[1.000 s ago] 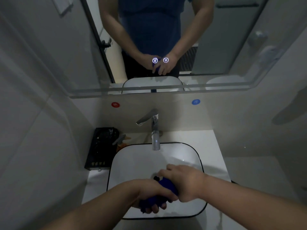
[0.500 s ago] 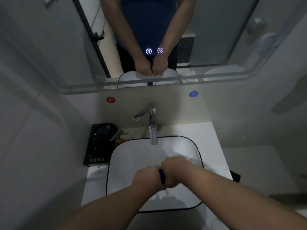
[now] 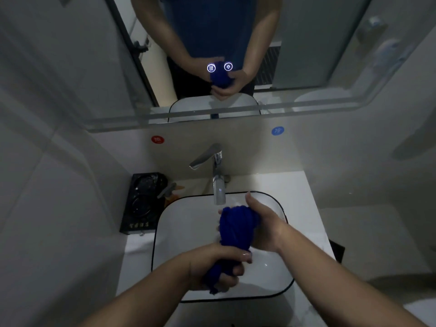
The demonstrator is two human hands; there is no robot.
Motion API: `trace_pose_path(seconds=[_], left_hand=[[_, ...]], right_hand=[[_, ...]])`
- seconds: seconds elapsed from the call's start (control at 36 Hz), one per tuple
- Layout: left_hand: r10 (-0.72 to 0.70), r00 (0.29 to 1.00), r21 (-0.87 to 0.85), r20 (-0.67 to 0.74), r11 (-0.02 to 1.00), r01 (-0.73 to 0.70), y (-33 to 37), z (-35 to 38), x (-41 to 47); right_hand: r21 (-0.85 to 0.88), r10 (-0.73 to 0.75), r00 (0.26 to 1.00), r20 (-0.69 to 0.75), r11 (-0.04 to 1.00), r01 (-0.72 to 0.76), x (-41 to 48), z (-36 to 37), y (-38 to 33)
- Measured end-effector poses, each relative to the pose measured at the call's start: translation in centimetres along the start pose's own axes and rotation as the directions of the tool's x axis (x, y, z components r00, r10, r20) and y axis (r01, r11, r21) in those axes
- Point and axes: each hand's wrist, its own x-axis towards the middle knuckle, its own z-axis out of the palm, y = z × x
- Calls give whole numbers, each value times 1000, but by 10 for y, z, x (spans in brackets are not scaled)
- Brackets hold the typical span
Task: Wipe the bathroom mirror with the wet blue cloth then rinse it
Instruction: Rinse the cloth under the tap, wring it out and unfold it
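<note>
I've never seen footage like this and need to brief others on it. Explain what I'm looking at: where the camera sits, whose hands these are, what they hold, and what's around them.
There is no machine here. One camera worn on a person's head looks forward and down at their own two bare hands, and every picture comes from that view. The left hand grips the lower end of a twisted blue cloth, and the right hand holds its upper part. Both hands are over a white sink, just below the faucet. A black tray sits on the counter to the left of the sink. The mirror above reflects the same person, hands and cloth.
</note>
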Motion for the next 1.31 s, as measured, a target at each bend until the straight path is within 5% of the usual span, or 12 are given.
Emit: trace_pose_path(seconds=[0.11, 0.25, 0.42, 0.69, 0.81, 0.86, 0.94, 1.0, 1.06, 1.11, 1.22, 1.31], left_hand=[[58, 959, -206, 276, 979, 0, -4, 0, 9], [116, 930, -248, 349, 968, -28, -19, 1, 17], [51, 987, -90, -155, 994, -65, -12, 17, 23], [318, 656, 469, -684, 881, 61, -16, 16, 68], [499, 702, 859, -508, 356, 368, -28, -8, 71], [498, 738, 890, -456, 266, 370, -26, -10, 66], [399, 774, 851, -491, 408, 330, -13, -4, 55], [211, 845, 688, -491, 690, 227, -3, -2, 41], [-2, 928, 445, -372, 877, 180, 8, -3, 18], [-130, 981, 248, -146, 955, 163, 14, -6, -2], [17, 920, -172, 391, 984, 55, 16, 2, -11], [182, 824, -346, 536, 938, 18, 16, 19, 0]], right_hand=[[177, -133, 953, 271, 980, 86, 7, 22, 2], [-97, -8, 959, 282, 995, 36, 0, 37, -12], [-473, -122, 987, -107, 879, 58, 6, 56, -13], [-565, -413, 723, -554, 824, 39, 39, 50, 16], [-705, -564, 595, -572, 710, -5, 50, 45, 37], [-746, -612, 551, -567, 665, -29, 52, 47, 47], [-633, -513, 541, -666, 773, -46, 51, 45, 44], [-440, -288, 676, -678, 896, -60, 44, 43, 33], [-223, -39, 886, -463, 972, -73, 29, 38, 17], [-9, 97, 991, -90, 995, -98, 13, 29, 1], [142, -12, 974, 224, 990, -20, 2, 23, -12], [203, -125, 931, 343, 978, 56, 13, 40, -4]])
